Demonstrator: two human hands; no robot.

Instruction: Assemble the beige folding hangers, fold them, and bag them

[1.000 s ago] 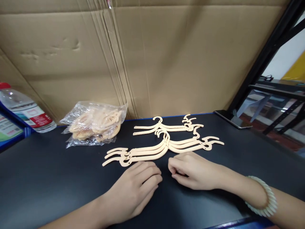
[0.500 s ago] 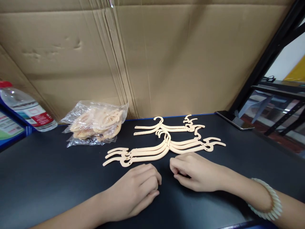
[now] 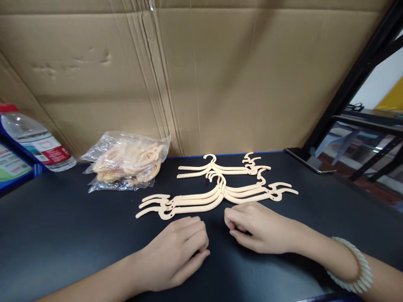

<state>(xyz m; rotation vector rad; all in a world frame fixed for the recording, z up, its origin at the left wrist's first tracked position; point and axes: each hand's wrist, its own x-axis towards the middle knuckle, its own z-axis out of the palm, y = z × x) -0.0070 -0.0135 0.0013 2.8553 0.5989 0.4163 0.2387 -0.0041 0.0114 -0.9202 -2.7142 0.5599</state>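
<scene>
Head: hangers (image 3: 217,193) just beyond both empty grips.

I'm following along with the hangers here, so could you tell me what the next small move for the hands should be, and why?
Probably the right hand should reach forward and pinch the nearest cream hanger. Both hands rest curled and seemingly empty on the black table, the left hand just short of the fanned hanger stack, the right nearly touching it, so only a short reach is needed.
</scene>
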